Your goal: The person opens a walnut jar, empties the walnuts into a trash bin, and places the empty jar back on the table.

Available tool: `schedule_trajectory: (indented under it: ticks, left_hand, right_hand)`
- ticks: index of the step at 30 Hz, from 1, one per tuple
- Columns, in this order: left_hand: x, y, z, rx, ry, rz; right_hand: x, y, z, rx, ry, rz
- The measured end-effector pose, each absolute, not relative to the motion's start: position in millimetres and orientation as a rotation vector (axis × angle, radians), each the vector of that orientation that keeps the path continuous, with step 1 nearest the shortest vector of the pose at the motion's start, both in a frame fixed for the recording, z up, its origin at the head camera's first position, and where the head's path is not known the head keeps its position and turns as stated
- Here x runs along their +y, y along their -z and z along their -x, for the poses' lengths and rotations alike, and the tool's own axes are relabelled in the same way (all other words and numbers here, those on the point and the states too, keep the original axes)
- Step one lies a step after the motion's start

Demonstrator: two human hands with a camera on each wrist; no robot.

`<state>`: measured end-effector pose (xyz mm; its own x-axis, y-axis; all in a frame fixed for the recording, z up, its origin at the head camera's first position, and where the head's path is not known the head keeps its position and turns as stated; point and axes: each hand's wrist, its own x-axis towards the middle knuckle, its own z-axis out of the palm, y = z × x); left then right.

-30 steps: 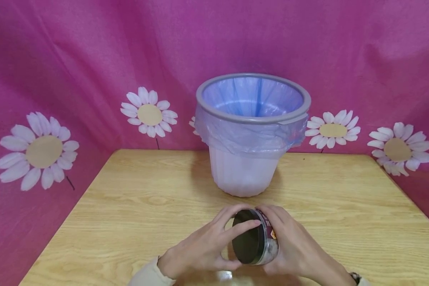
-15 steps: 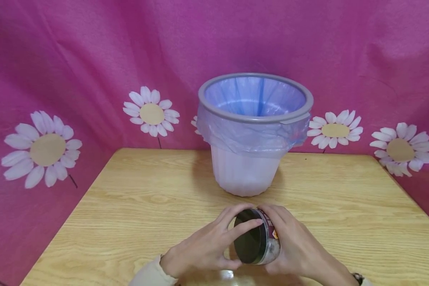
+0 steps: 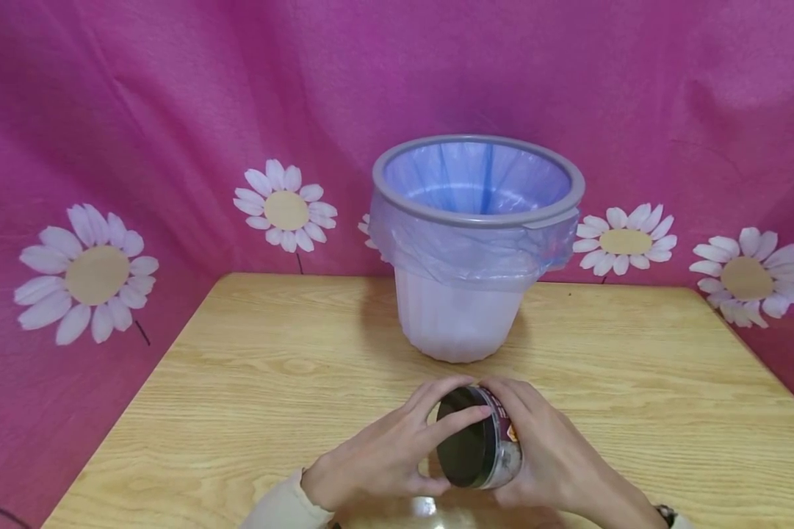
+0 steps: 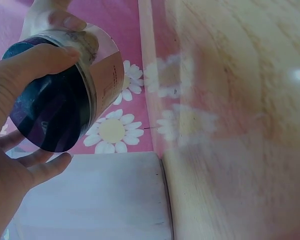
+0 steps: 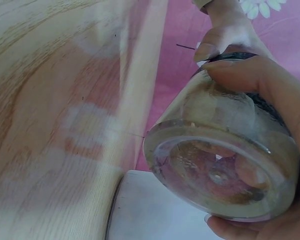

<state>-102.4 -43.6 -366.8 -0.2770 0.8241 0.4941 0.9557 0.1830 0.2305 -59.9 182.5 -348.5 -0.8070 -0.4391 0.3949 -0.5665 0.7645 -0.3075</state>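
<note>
A clear jar (image 3: 507, 461) with a dark lid (image 3: 461, 452) and a maroon label is held tilted over the near part of the table, its lid turned to the left. My left hand (image 3: 386, 450) grips the lid, with the fingers and thumb spread round its edge and one finger across its face. Around the jar's body my right hand (image 3: 555, 459) is curled, covering part of the label. The right wrist view shows the jar's thick transparent base (image 5: 215, 175), with the fingers along its side. In the left wrist view the lid (image 4: 52, 117) faces the camera.
A pale ribbed waste bin (image 3: 459, 316) with a grey rim (image 3: 479, 219) stands on the wooden table (image 3: 251, 367) beyond the hands. A translucent blue bag (image 3: 436, 253) lines it and folds over outside. Behind hangs a pink curtain (image 3: 291, 81) with daisies.
The bin, curtain flowers and hands all sit slightly further right in the head view. Both hands keep the same hold on the jar and lid, with no clear turning visible.
</note>
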Motion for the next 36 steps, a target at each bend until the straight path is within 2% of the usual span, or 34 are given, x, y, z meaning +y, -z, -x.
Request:
schedule_trajectory:
  ticks: [36]
  left_hand:
    - [-40.9, 365.2, 98.4, -2.171, 0.715, 1.681]
  right_hand:
    - [184.0, 348.3, 56.2, -2.638, -0.589, -0.747]
